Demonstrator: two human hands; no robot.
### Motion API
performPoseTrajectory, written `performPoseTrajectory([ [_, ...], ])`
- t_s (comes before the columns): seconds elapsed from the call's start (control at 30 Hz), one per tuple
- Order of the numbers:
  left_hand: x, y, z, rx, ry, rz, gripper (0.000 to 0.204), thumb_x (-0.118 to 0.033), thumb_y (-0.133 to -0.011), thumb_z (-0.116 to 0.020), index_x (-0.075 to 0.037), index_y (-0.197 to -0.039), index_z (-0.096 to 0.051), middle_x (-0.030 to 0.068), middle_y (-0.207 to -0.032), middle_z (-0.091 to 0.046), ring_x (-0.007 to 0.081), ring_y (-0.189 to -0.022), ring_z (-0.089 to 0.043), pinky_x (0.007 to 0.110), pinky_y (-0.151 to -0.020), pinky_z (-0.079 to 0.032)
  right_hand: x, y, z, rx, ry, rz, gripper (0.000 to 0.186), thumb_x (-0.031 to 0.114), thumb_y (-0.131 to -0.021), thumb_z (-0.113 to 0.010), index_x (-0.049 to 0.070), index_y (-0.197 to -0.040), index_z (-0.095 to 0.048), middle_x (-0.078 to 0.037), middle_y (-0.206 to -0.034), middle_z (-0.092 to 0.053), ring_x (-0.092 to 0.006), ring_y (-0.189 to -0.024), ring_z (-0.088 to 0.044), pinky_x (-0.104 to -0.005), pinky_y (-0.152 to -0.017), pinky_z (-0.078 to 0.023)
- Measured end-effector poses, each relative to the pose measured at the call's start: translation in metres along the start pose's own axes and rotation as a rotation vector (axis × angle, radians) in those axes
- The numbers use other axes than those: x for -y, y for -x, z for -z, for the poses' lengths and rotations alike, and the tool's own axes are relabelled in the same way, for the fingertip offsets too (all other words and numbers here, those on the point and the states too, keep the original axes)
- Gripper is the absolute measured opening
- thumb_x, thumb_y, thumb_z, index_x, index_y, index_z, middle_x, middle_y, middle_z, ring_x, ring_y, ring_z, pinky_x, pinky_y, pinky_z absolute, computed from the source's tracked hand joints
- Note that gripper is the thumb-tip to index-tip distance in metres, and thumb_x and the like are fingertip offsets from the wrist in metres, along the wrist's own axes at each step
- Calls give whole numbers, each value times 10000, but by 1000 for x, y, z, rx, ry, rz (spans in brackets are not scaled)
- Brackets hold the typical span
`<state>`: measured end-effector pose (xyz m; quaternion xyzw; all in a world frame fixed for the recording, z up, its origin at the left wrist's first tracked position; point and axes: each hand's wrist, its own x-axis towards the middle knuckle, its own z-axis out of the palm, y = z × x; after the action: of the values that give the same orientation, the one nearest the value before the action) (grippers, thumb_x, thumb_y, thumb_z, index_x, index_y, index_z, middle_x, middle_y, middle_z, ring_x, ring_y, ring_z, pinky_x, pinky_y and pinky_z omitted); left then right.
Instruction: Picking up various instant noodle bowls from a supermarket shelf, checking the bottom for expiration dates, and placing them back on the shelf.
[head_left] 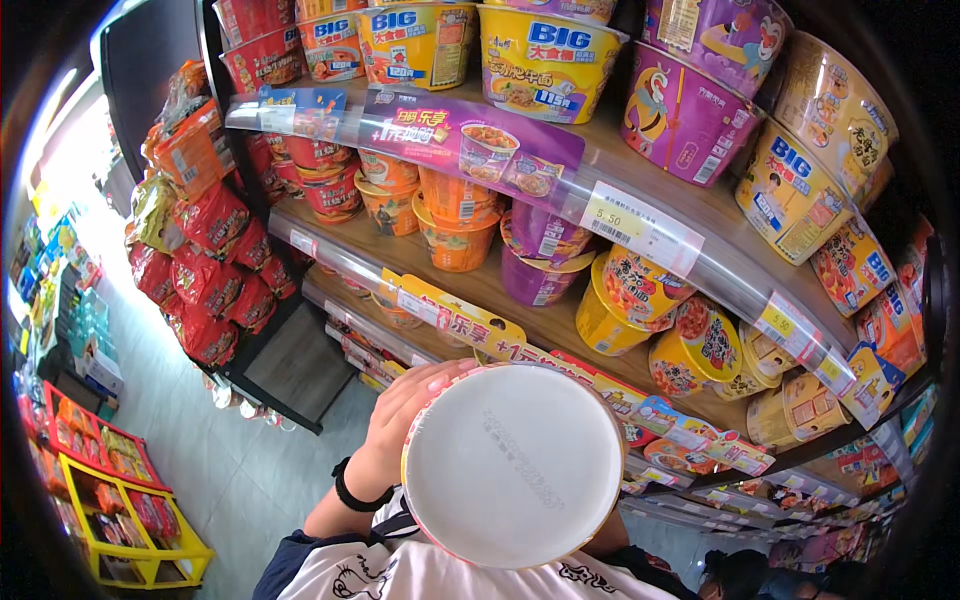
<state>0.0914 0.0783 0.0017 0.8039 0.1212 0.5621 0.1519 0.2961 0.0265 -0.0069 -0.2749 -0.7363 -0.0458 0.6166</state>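
Observation:
An instant noodle tub [512, 465] is held up close in front of my chest, tipped so its round white base faces up. Faint grey printing marks the base, and slivers of coloured wrapper show along its edge. My left hand [408, 415] is closed against the tub's left side, its fingertips lying along the upper left edge. A dark band circles that wrist. At the tub's lower right, a bit of my right forearm [607, 537] shows; the right hand itself is hidden behind the tub.
Shelves ahead hold yellow tubs [548, 65], purple tubs [690, 115] and orange tubs [455, 235], with a price strip [640, 225] along the front edge. Red noodle packets [210, 270] hang at the left. A yellow rack [130, 520] stands on the floor at lower left.

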Motion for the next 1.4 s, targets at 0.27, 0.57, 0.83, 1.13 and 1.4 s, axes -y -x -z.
performPoseTrajectory([
  [0.27,9,5,3,21,-15,50,554,-110,-680,-651,-7,-1176,-427,209,-1056,-556,363,-924,-568,435,-760,-453,-10,16,-2,7,-14,9,468,192,-827,-543,177,-1256,-359,-220,-1079,-540,-372,-870,-593,-440,-727,-493],
  [0.57,26,11,-19,472,227,494,679,-137,-675,-650,-28,-1249,-305,185,-1035,-555,371,-902,-553,370,-797,-438,-10,27,52,329,-123,-554,957,307,-635,-690,259,-1383,-95,-243,-1407,24,-410,-1299,-38,-481,-1013,-176],
  [0.83,18,-22,-87,473,639,500,688,-100,-821,-557,-53,-1340,-108,187,-1106,-527,269,-1012,-549,329,-825,-435,12,40,86,-286,-257,-807,1053,409,-606,-715,17,-1361,-95,-161,-1383,-166,-262,-1246,-270,-374,-1003,-247],
  [1.13,-9,-78,-129,637,800,518,627,-103,-851,-514,-20,-1342,-133,139,-972,-577,171,-943,-553,302,-805,-433,2,74,123,-767,-170,-730,565,421,-869,-407,22,-1262,-329,-113,-1245,-425,-229,-1139,-422,-362,-929,-351],
  [1.4,2,-88,-160,501,1143,275,649,-77,-838,-501,-34,-1352,-107,133,-1191,-462,209,-1138,-418,359,-972,-289,3,22,129,-801,-242,-777,591,392,-835,-427,14,-1278,-328,-106,-1265,-419,-242,-939,-557,-355,-882,-382],
])
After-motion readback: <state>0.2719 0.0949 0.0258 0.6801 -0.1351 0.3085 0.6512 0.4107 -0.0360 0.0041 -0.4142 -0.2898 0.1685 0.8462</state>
